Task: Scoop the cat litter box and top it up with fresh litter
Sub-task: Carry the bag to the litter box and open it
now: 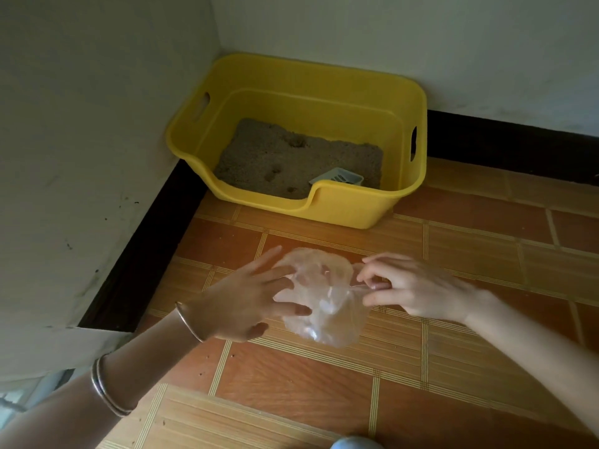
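The right hand's fingertips (368, 280) are pinched shut on the thin top edge of a clear plastic bag (324, 306). The right hand (408, 286) holds that edge up and off to its own side. The left hand (249, 303) has its fingers spread wide, and they push against the other side of the bag, so it looks like the two hands are pulling the bag's mouth open. The bag hangs in the air between the hands, above the tiled floor (324, 400), and it looks empty. Farther away, in the corner of the room, sits the yellow litter box (350, 209), right up against the walls. The brown litter (291, 160) inside is low and bumpy, with little dents and holes in it. A pale scoop (337, 178) lies in the box at the front, by the low dip in the rim, and no hand is touching it. So I think the job has only just begun. Scooping the box is still left to do, and so is topping it up. I cannot see any fresh litter here.
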